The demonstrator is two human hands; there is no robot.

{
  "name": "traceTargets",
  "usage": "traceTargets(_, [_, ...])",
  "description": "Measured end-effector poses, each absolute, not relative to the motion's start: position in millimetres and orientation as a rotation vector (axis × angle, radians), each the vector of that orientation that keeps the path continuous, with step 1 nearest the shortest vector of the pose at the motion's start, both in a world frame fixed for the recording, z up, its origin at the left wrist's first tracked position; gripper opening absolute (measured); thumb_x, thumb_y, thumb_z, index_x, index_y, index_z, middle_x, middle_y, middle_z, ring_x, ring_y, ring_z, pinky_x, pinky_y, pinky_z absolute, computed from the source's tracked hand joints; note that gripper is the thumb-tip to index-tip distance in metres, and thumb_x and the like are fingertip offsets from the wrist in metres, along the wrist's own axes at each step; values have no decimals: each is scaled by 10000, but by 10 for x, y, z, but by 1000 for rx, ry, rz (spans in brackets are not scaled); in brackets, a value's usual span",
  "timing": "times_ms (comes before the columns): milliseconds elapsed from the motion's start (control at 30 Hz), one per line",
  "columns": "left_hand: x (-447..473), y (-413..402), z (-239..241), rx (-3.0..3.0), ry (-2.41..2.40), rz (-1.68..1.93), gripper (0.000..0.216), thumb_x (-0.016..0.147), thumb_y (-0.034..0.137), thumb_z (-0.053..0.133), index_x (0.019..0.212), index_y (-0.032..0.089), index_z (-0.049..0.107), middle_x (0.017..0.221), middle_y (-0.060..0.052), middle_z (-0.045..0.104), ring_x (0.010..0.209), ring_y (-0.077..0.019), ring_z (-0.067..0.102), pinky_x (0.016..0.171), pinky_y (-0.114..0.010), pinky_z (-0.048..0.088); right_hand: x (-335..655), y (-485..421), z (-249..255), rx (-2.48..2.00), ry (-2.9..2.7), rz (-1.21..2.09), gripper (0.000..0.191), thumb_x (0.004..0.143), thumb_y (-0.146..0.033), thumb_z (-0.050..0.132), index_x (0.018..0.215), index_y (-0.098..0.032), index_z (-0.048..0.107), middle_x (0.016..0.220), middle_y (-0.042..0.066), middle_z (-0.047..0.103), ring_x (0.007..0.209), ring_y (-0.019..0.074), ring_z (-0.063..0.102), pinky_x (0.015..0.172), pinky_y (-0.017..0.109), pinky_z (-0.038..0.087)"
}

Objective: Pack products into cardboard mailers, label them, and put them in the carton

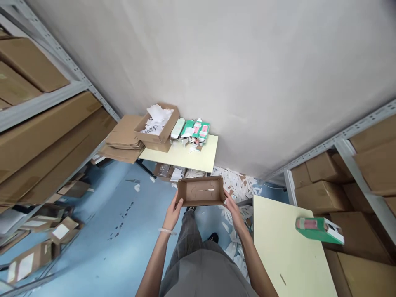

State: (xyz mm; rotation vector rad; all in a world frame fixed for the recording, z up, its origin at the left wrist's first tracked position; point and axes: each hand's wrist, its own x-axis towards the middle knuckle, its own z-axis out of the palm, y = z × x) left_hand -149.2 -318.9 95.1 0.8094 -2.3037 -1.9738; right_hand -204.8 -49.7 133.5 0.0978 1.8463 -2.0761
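Observation:
Between my two hands is a small open cardboard box (pixel 201 191), brown inside, with a slot cut in its base. My left hand (pixel 173 212) grips its left end, thumb on the near corner. At the opposite end my right hand (pixel 231 208) holds the side wall. The box is held in the air in front of my body, over the floor. Beyond it stands a pale yellow table (pixel 182 156) bearing green and white boxes (pixel 194 130) and a carton (pixel 161 134) filled with white paper scraps (pixel 157 119).
Flattened cardboard (pixel 125 132) is stacked left of the table. Paper strips (pixel 238 185) litter the floor by the wall. A second pale table (pixel 284 251) at right carries a green box (pixel 318 230). Metal shelves with cartons (pixel 321 196) line both sides.

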Motion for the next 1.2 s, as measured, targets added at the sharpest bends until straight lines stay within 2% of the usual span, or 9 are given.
traceTargets(133, [-1691,-3586,801,839,-2219,-1987,746,817,570,556,1453,228,368,1459,-63,445,1365,-271,385,1106,-377,365,-2270,-986,1159,86,1868,-2032,622,786,-623,602,1347,-372,507,1487,-41,393,1413,261,289,1144,468,285])
traceTargets(233, [-1961,-3923,683,805,-2245,-2012,781,797,581,574,1460,233,348,1496,-65,387,1363,-272,389,1092,-374,380,-2475,-1341,921,149,1896,-2045,633,777,-616,614,1351,-376,498,1484,-32,400,1408,267,298,1128,481,313])
traceTargets(367, [-2484,-4432,560,694,-2325,-2042,825,772,603,583,1452,196,354,1523,-93,336,1389,-264,343,1108,-359,358,-2840,-1846,644,367,1914,-2048,695,711,-651,649,1322,-338,535,1469,19,425,1376,322,346,1080,534,361])
traceTargets(467, [-2934,-4806,505,604,-2380,-2112,816,783,563,582,1451,158,345,1511,-123,356,1384,-255,355,1124,-367,332,-3137,-2234,550,487,1948,-2041,717,673,-661,670,1298,-329,552,1457,37,438,1356,343,368,1039,542,405])
traceTargets(600, [-3463,-5168,449,554,-2439,-2140,720,791,478,601,1410,164,409,1499,-118,379,1390,-249,345,1155,-388,269,-3469,-2637,508,583,2050,-2010,754,667,-626,686,1324,-291,525,1438,66,457,1328,339,405,1048,533,396])
traceTargets(767, [-3851,-5234,391,443,-2510,-2172,669,806,424,603,1394,159,424,1496,-136,379,1388,-262,348,1159,-398,260,-3668,-2789,441,640,2246,-2013,721,710,-583,647,1344,-272,500,1386,65,518,1295,305,452,1043,477,410])
traceTargets(933, [-3932,-5026,351,354,-2629,-2126,624,852,439,537,1405,185,403,1510,-115,362,1403,-253,318,1165,-390,259,-3684,-2698,374,711,2477,-1811,699,762,-563,562,1359,-210,475,1307,99,581,1231,296,515,985,436,454])
traceTargets(1067, [-3938,-5008,337,374,-2699,-2077,626,869,525,484,1411,224,393,1513,-87,362,1414,-242,298,1170,-395,253,-3711,-2676,315,734,2563,-1730,653,795,-509,518,1363,-193,453,1325,119,559,1223,292,519,984,435,447])
traceTargets(1200, [-4113,-5166,405,320,-2780,-1929,569,934,522,331,1382,185,430,1487,-107,400,1397,-219,335,1175,-396,244,-3762,-2712,289,686,2602,-1686,636,813,-465,481,1374,-172,421,1373,136,510,1252,292,492,1024,451,407])
